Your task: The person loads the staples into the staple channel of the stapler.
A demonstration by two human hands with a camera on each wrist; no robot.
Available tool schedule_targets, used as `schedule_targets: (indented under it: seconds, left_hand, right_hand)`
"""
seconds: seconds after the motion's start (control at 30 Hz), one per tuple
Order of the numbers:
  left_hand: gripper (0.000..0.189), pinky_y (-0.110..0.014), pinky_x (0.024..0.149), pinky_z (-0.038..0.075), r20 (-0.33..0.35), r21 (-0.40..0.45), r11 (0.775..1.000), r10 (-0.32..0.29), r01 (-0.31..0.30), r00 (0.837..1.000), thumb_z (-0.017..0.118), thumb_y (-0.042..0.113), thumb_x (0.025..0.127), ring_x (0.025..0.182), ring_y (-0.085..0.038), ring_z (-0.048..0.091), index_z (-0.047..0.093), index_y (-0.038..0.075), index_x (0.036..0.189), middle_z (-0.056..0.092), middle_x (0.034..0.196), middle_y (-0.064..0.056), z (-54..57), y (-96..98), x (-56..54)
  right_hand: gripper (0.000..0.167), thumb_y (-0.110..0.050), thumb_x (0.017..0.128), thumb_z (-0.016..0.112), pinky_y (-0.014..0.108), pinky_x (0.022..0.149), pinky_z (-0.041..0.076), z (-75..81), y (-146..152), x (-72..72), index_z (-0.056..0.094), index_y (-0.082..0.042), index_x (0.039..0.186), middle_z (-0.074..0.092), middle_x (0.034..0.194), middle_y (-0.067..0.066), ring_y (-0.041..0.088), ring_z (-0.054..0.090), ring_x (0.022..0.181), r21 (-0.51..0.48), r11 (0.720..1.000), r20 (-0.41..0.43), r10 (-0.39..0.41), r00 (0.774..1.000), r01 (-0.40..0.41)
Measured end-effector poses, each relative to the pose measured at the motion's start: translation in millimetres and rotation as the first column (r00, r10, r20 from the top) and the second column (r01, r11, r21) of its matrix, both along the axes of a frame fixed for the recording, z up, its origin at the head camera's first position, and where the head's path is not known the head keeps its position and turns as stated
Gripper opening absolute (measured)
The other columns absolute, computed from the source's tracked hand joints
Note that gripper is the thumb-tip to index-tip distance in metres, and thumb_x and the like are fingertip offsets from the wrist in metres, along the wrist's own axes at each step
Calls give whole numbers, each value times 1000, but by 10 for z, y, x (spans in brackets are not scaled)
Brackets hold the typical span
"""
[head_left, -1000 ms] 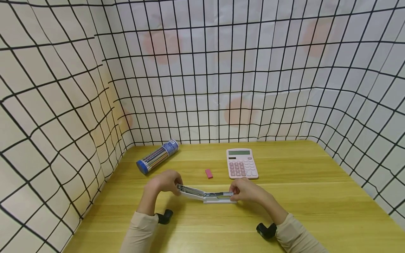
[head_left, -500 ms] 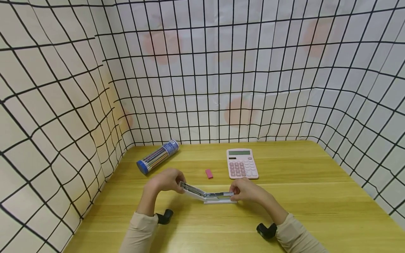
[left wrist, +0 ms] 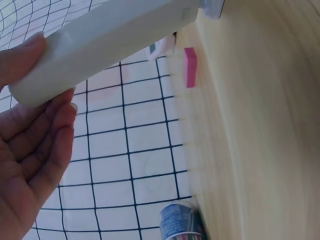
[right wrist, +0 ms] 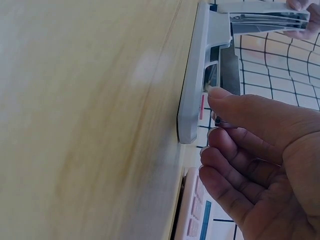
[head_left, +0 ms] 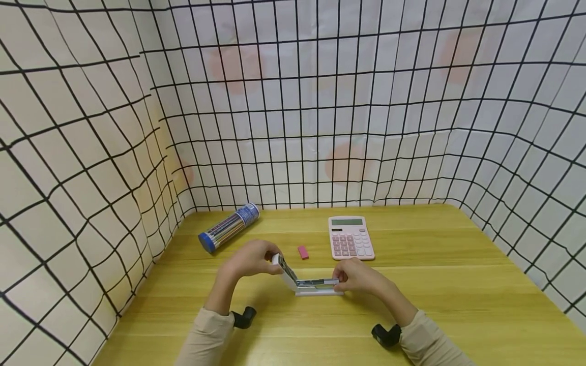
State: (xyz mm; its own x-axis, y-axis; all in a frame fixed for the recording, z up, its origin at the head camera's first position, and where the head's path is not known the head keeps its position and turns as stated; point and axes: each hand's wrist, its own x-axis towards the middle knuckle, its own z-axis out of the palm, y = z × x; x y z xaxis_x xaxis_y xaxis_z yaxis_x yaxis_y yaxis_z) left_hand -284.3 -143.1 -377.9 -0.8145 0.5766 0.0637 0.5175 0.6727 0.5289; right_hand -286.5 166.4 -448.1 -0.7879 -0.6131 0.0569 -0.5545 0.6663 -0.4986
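A white stapler stands folded open on the wooden table in the head view, its base flat and its top cover tilted up to the left. My left hand grips the free end of that cover between thumb and fingers; the left wrist view has the cover's smooth outer side close up. With thumb and forefinger, my right hand pinches the front end of the metal staple magazine, just above the base. The remaining right fingers curl loosely below the pinch in the right wrist view.
Behind the stapler lies a small pink eraser. A pink calculator is just beyond my right hand. At the back left, a tube of pencils with a blue end lies on its side. White walls with a black grid enclose the table.
My left hand has moved right and slightly up, swinging the stapler's cover from a low slant to a steeper one. My right hand and the base have stayed in place.
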Motion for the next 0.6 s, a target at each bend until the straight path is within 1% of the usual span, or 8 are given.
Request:
schedule_targets:
  seconds: [0.13, 0.37, 0.43, 0.6]
  left_hand:
    - [17, -22, 60, 45, 8, 39, 999, 0, -1, 1000, 78, 21, 78, 71, -9, 53, 72, 12, 91, 64, 78, 6, -18, 36, 5]
    - [14, -23, 65, 48, -19, 52, 999, -12, 13, 1000, 78, 24, 80, 74, -7, 56, 71, 16, 87, 66, 80, 6, -31, 97, -13]
    - [14, -23, 67, 50, -14, 61, 998, -21, 21, 1000, 78, 24, 80, 74, -7, 59, 71, 15, 87, 67, 80, 6, -29, 120, -14]
    - [14, -22, 65, 50, -10, 67, 997, -41, 41, 999, 78, 23, 80, 71, -6, 59, 71, 14, 87, 67, 78, 6, -28, 165, -9]
  right_hand:
    - [12, -14, 78, 79, 18, 57, 41, -3, -7, -5, 68, -11, 79, 57, 69, -9, 0, 46, 62, -3, 1000, 1, 3, 1000, -3]
    - [13, -15, 78, 79, 19, 59, 42, 15, -4, -6, 68, -10, 81, 57, 71, -8, 1, 46, 64, -6, 1000, 4, 1, 1000, -1]
    - [13, -15, 78, 80, 19, 59, 42, 10, 4, -4, 68, -10, 82, 58, 71, -9, 1, 47, 64, -7, 1000, 6, 2, 1000, -2]
    - [14, -16, 78, 80, 19, 60, 43, -15, 17, -12, 67, -11, 82, 58, 72, -9, 0, 47, 65, -17, 1000, 17, 12, 1000, -12]
